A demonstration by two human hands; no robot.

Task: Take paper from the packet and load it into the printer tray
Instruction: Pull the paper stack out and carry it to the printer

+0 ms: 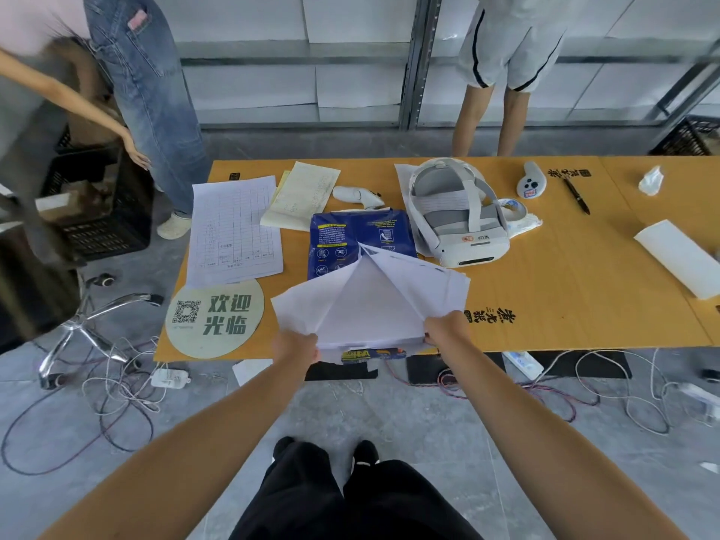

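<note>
Fingers of the left hand (pixel 296 346) and the right hand (pixel 442 329) pinch the near flaps of the white wrapper (pixel 370 302), spreading it open over the paper (pixel 370 333) between them. Its blue packet (pixel 360 239) runs lengthwise away from the person, near end at the table edge (pixel 584 344). Both hands sit equally close. No printer tray is visible; a headset (pixel 456 212) crowds the right.

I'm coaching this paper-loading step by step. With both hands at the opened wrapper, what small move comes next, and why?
Probably draw the white sheets toward the body and out of the blue packet. The left hand and right hand each pinch a near corner at the table edge, and the torn wrapper is spread open. No printer is in view, so freeing the stack comes first.
</note>
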